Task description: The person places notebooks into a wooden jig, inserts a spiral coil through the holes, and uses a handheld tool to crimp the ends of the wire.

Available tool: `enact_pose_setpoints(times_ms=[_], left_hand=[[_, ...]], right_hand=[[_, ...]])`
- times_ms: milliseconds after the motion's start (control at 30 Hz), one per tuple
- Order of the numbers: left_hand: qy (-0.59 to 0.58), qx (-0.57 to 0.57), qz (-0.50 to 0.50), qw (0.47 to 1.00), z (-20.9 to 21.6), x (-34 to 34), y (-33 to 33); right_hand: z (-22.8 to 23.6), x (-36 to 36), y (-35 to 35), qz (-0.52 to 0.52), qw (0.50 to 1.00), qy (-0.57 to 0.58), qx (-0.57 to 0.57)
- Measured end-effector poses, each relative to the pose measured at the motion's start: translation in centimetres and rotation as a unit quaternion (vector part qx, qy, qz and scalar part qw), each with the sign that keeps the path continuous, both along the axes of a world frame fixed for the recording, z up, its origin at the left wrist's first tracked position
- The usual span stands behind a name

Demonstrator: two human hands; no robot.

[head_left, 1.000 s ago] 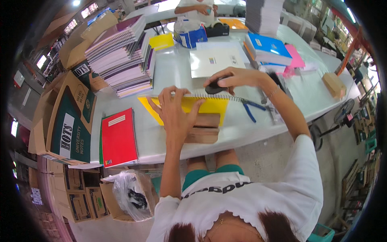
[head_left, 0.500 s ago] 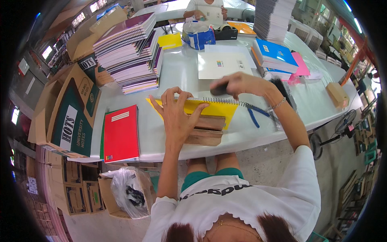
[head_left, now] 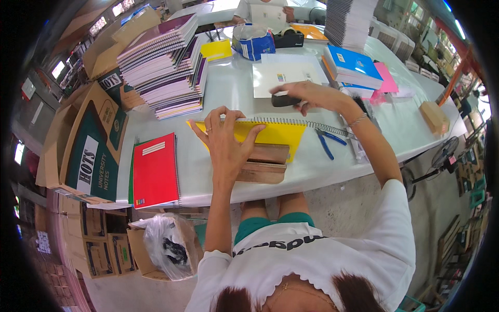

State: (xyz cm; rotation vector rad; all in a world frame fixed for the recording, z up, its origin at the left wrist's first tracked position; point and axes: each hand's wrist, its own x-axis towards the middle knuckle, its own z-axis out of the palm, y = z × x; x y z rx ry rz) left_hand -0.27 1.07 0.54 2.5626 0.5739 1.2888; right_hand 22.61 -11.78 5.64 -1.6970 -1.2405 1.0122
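A yellow-covered notebook [head_left: 285, 136] leans upright against a slotted wooden block [head_left: 264, 172] near the table's front edge. My left hand [head_left: 224, 145] grips its upper edge, fingers behind and thumb in front. Along that edge runs a metal spiral coil [head_left: 332, 129], whose loose end trails past the notebook's right corner. Just beyond the coil, my right hand [head_left: 317, 96] holds a dark, rounded block-like object [head_left: 284, 100]; its exact kind is unclear. Blue-handled pliers [head_left: 328, 143] lie on the table beneath the coil's free end.
Red notebooks [head_left: 155, 171] lie at left beside an open carton [head_left: 96, 148]. Tall spiral-notebook stacks [head_left: 163, 67] stand behind them. White sheets [head_left: 286, 78], a blue pack [head_left: 253, 41], a tape dispenser [head_left: 289, 39] and blue books [head_left: 354, 67] are farther back. Another person sits opposite.
The dark object in my right hand has tilted and shows more of its side. The coil's loose end has swung outward over the pliers. My left hand stays on the notebook.
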Motion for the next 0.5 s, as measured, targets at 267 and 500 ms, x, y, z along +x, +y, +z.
enact_pose_setpoints(times_ms=[267,500], left_hand=[[-0.007,-0.002,-0.005,1.000,0.0,0.0,0.6],[-0.005,-0.002,0.007,1.000,-0.5,-0.3,0.5]], right_hand=[[0.5,1.2,0.9,0.105,0.994,-0.001,-0.033],[1.1,-0.3,1.9,0.102,0.972,-0.171,-0.123]])
